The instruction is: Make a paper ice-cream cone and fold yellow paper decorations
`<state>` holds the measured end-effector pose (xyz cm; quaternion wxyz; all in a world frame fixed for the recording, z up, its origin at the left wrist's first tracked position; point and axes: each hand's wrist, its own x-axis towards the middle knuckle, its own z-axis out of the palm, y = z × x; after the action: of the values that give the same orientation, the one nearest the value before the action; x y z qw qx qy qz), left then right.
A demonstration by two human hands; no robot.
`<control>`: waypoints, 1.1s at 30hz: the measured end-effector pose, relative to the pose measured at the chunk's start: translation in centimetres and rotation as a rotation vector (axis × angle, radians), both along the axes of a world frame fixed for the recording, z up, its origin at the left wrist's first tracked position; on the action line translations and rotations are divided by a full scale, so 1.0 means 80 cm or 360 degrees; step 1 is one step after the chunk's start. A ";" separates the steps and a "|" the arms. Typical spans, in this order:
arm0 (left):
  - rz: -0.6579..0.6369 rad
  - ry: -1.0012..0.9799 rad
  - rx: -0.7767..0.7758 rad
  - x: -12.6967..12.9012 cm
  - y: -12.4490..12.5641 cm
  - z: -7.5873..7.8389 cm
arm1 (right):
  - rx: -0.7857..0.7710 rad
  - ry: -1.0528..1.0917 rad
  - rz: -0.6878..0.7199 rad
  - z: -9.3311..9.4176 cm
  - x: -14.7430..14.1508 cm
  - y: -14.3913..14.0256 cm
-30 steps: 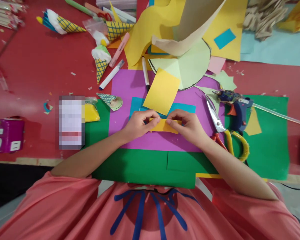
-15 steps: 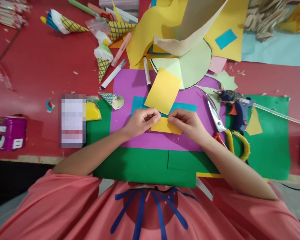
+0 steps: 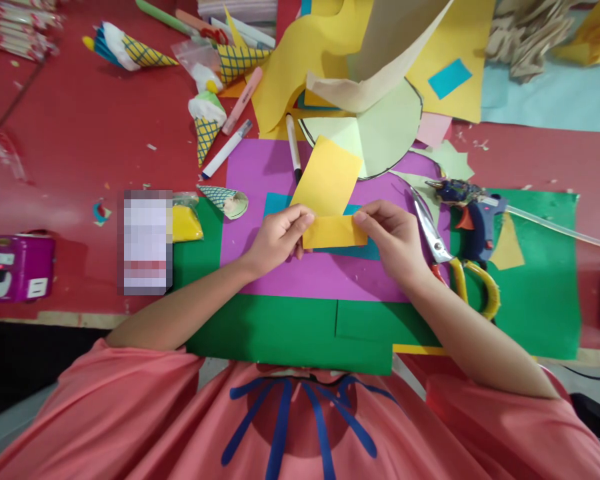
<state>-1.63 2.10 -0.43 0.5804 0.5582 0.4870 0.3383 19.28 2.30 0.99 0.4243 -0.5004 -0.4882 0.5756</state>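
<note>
A yellow-orange paper sheet (image 3: pixel 327 180) is folded near its bottom edge, and both hands hold the folded flap. My left hand (image 3: pixel 277 240) pinches the flap's left end, and my right hand (image 3: pixel 395 240) pinches its right end. The sheet is lifted a little off a teal paper piece (image 3: pixel 275 201), which lies on a purple sheet (image 3: pixel 325 273). Under that lies a green sheet (image 3: pixel 290 333).
Scissors (image 3: pixel 443 250) and a blue glue gun (image 3: pixel 473 213) lie right of my right hand. A black marker (image 3: pixel 293 147), a white marker (image 3: pixel 226 148) and paper ice-cream cones (image 3: pixel 205 123) lie beyond. A pale green circle (image 3: pixel 385 127) and yellow sheets (image 3: pixel 295 63) cover the back.
The folded strip was pressed flat on the purple sheet; both hands have lifted it and moved it up toward the far side, with the fold held between the fingertips.
</note>
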 end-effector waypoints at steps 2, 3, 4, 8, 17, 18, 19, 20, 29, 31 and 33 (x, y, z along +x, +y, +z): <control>0.0019 -0.0025 0.0025 0.000 -0.001 0.001 | 0.0025 0.0069 -0.0069 -0.002 0.001 0.003; 0.0038 -0.0039 0.0037 0.001 -0.001 0.001 | 0.0032 0.0115 -0.0110 -0.003 0.002 0.005; 0.0065 -0.0053 0.0047 0.001 -0.001 0.001 | 0.0036 0.0170 -0.0153 -0.005 0.003 0.007; 0.0236 -0.0160 0.0078 0.001 0.004 0.000 | -0.0001 0.0368 -0.0165 -0.010 0.002 0.011; 0.0167 -0.0245 0.0025 0.005 0.003 -0.002 | -0.0014 0.0205 0.0369 -0.003 -0.006 0.000; 0.0123 -0.0224 0.0025 0.004 0.001 -0.003 | -0.0012 0.0192 0.0362 -0.003 -0.005 0.000; 0.0079 -0.0195 0.0029 0.004 -0.001 -0.004 | -0.0015 0.0180 0.0357 -0.004 -0.004 0.001; 0.0032 -0.0159 0.0036 0.004 -0.002 -0.005 | -0.0020 0.0176 0.0353 -0.005 -0.003 0.001; -0.0264 0.0349 0.0411 0.002 -0.012 -0.005 | 0.0091 0.0041 0.0250 -0.006 -0.004 0.000; -0.0276 0.0488 0.0579 0.001 -0.014 -0.006 | 0.0151 -0.0078 0.0234 -0.005 -0.005 -0.003; -0.0256 0.0530 0.0708 0.002 -0.016 -0.005 | 0.0230 -0.0338 0.0245 -0.005 -0.006 -0.006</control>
<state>-1.49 0.84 -0.85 0.3809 0.7564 0.4435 0.2933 18.82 1.79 0.61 0.3597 -0.4876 -0.6076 0.5136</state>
